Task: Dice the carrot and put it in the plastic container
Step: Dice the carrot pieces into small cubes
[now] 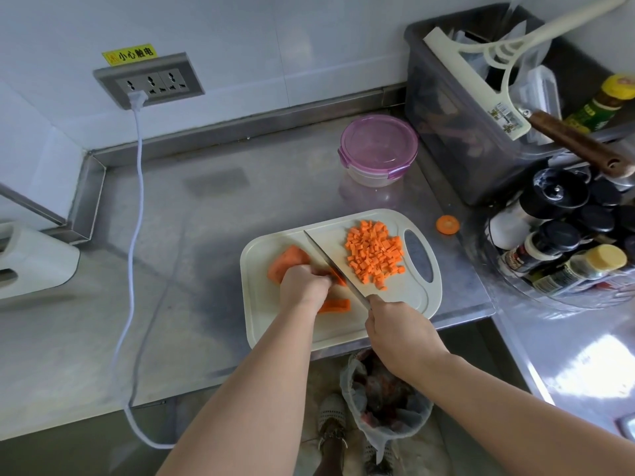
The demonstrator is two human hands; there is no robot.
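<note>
Knife (329, 264) clenched in right hand (395, 334), blade slanting across cutting board (263, 305); left hand (304, 286) curled over carrot slabs (290, 259) near left edge, pinning them. Keep fingertips tucked, cuts evenly spaced. Dice (374, 255) heaped by handle end; lidded plastic container (378, 149) beyond far edge.

Single head-worn wide-angle view: looks forward and steeply down over worktop (206, 218); cutting board (261, 317) close, just below centre; wall (275, 46) across top.

The steel counter (206, 235) carries a cutting board (262, 304), a plastic container (378, 146), a carrot slice (447, 224) and a bin (446, 132).
</note>
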